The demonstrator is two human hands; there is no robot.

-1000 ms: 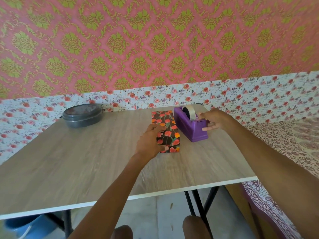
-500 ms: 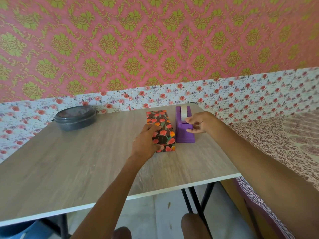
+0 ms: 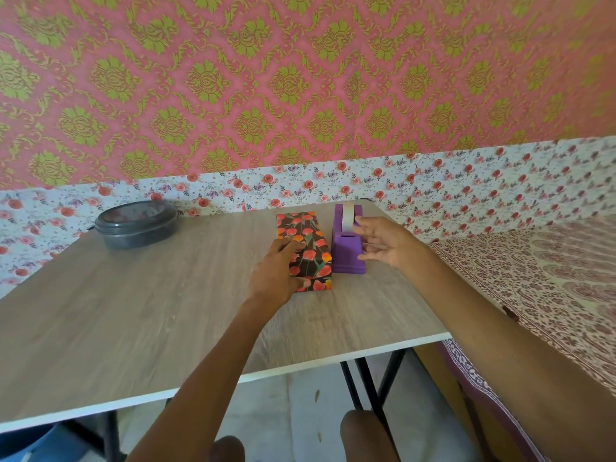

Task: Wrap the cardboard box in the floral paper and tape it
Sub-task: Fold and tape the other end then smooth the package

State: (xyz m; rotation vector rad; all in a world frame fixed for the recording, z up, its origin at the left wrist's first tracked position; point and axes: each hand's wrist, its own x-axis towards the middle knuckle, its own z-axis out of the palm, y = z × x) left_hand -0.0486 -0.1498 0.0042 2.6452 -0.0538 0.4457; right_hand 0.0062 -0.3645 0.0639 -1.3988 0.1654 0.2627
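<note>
The box wrapped in dark floral paper lies lengthwise on the wooden table, right of centre. My left hand holds its near left part, with fingers curled over the top and the thumb at the near end. A purple tape dispenser with a pale tape roll stands close against the box's right side. My right hand hovers at the dispenser's right side with its fingers spread and straight, the index fingertip by the roll.
A dark round lidded container sits at the table's far left. The table's right edge borders a surface covered in patterned cloth. Flowered wallpaper runs behind the table. My knees show below the near edge.
The dispenser has been turned to lie parallel to the box and closer to it. My right hand let go of it and opened. My left hand stayed on the box.
</note>
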